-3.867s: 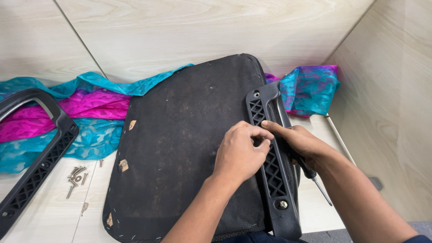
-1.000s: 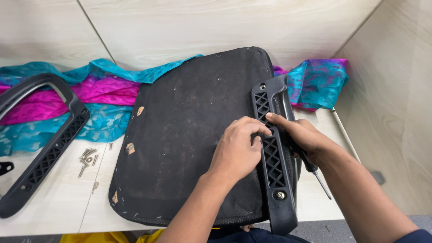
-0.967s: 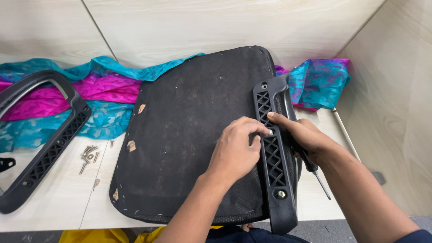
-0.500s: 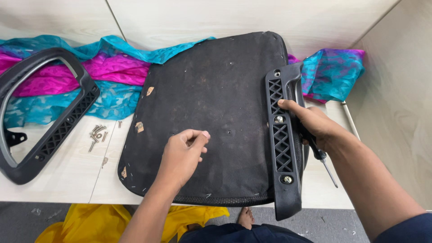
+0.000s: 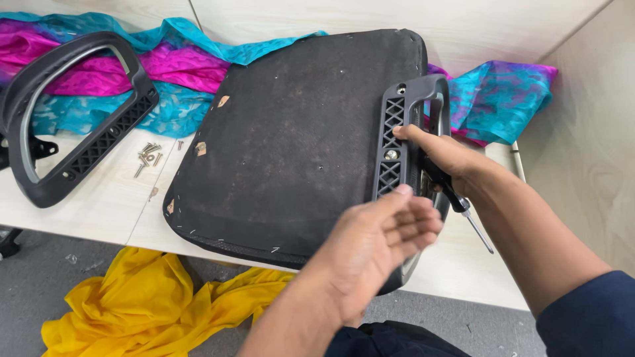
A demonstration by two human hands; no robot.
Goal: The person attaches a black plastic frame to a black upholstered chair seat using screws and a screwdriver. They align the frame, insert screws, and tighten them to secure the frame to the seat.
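A black chair seat (image 5: 297, 132) lies upside down on the pale table (image 5: 99, 205). A black plastic armrest (image 5: 397, 125) rests along its right edge, with a bolt (image 5: 391, 154) in the ribbed bracket. My right hand (image 5: 443, 155) grips a black-handled screwdriver (image 5: 463, 208) and presses its forefinger on the bracket. My left hand (image 5: 377, 244) hovers in front of the lower end of the armrest, fingers stretched out, with nothing visible in it.
A second black armrest (image 5: 73, 112) lies at the left on teal and magenta cloth (image 5: 178, 66). Several loose screws (image 5: 151, 155) lie beside it. Yellow cloth (image 5: 152, 297) sits on the grey floor below the table edge. A wall panel (image 5: 595, 132) closes the right side.
My left hand left the armrest bracket, swung left over the seat with fingers pinched, and now comes back toward the armrest with fingers stretched. The right hand stayed on the bracket.
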